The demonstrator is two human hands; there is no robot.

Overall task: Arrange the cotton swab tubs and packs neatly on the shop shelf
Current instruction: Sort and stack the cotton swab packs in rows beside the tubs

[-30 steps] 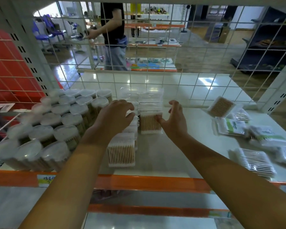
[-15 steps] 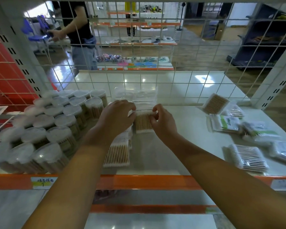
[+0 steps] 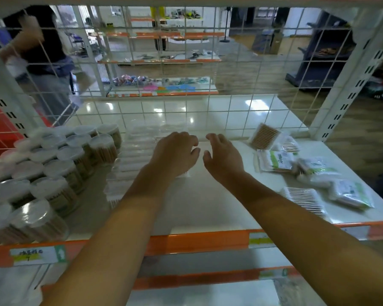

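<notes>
Both arms reach over the orange front rail (image 3: 199, 240) onto the white shelf (image 3: 210, 202). The right hand (image 3: 224, 159), which half a second ago was pinching the front of a square clear box of swabs, has come off it and now hovers just right of the stack, fingers loosely curled and holding nothing. The left hand (image 3: 175, 154) has stayed where it was, draped over the near end of the row of clear square boxes (image 3: 132, 160); its fingers curve down over them, though the blur keeps me from telling whether it truly grips one or only rests there. That row runs from the wire mesh back (image 3: 219, 111) toward the front, right beside the block of round tubs (image 3: 60, 164) packed at the left end. Off to the right, well apart from the hands, the loose packs lie unsorted: a tilted swab box (image 3: 264, 136), green-printed bags (image 3: 276, 161) and a flat pack of white swabs (image 3: 304, 198). Beyond the mesh, the person in the dark top (image 3: 39, 51) has shifted farther left.
</notes>
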